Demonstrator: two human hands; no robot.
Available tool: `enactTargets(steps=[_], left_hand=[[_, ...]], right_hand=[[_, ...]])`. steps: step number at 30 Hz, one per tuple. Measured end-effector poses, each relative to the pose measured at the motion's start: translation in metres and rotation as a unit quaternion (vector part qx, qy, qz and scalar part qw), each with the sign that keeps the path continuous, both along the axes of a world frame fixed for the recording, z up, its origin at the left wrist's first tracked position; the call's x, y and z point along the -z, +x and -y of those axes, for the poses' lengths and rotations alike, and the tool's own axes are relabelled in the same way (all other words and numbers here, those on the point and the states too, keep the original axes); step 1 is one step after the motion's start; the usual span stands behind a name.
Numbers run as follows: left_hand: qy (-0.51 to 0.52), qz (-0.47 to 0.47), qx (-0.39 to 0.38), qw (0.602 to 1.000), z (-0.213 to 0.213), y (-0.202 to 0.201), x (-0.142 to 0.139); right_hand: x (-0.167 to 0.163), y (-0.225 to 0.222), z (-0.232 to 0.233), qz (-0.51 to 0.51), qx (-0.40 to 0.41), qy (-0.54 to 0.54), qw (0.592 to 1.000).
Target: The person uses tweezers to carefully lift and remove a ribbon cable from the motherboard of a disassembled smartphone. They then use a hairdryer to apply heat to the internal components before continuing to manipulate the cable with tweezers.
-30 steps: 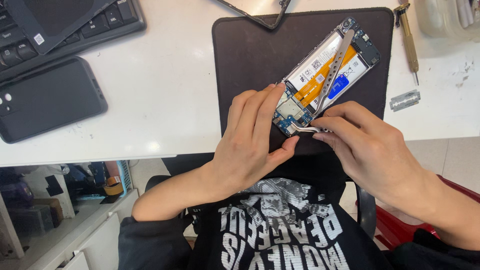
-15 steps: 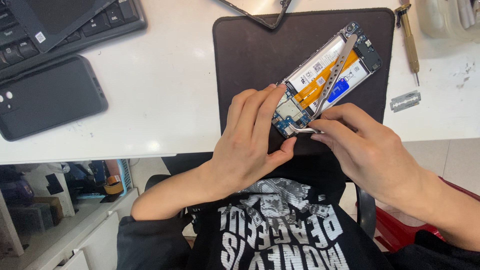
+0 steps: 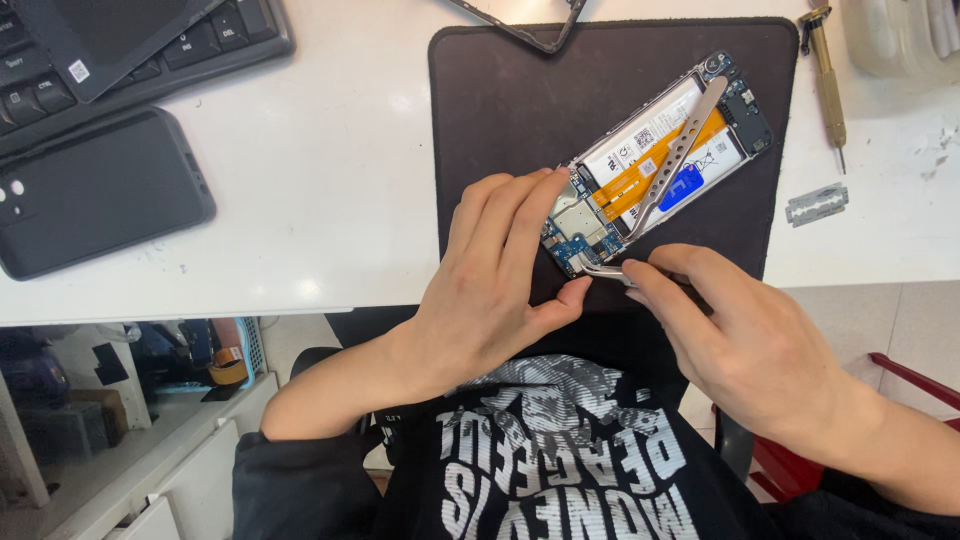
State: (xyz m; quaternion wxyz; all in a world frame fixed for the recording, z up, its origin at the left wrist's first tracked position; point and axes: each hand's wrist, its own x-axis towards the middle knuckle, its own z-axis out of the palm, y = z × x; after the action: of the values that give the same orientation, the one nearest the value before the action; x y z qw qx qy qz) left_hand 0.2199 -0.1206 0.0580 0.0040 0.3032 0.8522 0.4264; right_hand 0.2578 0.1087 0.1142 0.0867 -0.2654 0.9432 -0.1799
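A person seated at a white desk [image 3: 330, 200] works on an opened phone [image 3: 655, 160] that lies diagonally on a dark mat [image 3: 500, 110], its back cover already off and its battery, orange ribbon cable and blue circuit board exposed. The left hand [image 3: 500, 290] lies flat over the phone's lower end, fingers [image 3: 510, 215] together and pressing down on the board to steady it, gripping nothing. The right hand [image 3: 745, 345] pinches tweezers [image 3: 600, 270] shut between thumb and forefinger, their tips touching the board's bottom corner just below the left fingertips. A flat perforated metal pry tool [image 3: 680, 150] rests across the battery, just beyond the fingers. Judging by the bare internals, the opening is done; the battery and cable sit in place, so the work at the lower board appears to be midway, and what part the tweezers touch is too small to tell. Further off to the right of the hands lie a brass-handled screwdriver [image 3: 828, 70] and a razor blade [image 3: 817, 204]; well to the left sit a dark phone case [image 3: 90, 205] and a keyboard [image 3: 190, 45].
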Motion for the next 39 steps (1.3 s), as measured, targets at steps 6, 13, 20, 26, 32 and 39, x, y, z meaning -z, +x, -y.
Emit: enactTargets(steps=[6,13,20,26,32,39], left_hand=[[-0.005,0.005,0.001,1.000,0.001,0.001,0.000],[-0.006,0.004,0.003,1.000,0.000,-0.002,0.001],[-0.025,-0.006,0.005,1.000,0.001,-0.001,0.001],[-0.020,-0.010,-0.001,1.000,0.000,-0.002,0.000],[-0.028,-0.014,-0.004,0.999,0.000,0.000,0.001],[-0.025,-0.015,-0.005,1.000,0.000,-0.001,0.000]], right_hand=[[0.003,-0.024,-0.027,-0.048,-0.124,0.034,0.991],[0.014,-0.026,-0.031,-0.007,-0.103,0.033,0.994],[0.008,-0.025,-0.032,0.093,-0.046,0.054,0.993],[0.002,-0.010,-0.023,-0.019,-0.109,0.085,0.990],[0.006,-0.006,-0.031,-0.086,-0.099,0.112,0.985],[0.012,0.000,-0.052,0.113,-0.025,-0.113,0.987]])
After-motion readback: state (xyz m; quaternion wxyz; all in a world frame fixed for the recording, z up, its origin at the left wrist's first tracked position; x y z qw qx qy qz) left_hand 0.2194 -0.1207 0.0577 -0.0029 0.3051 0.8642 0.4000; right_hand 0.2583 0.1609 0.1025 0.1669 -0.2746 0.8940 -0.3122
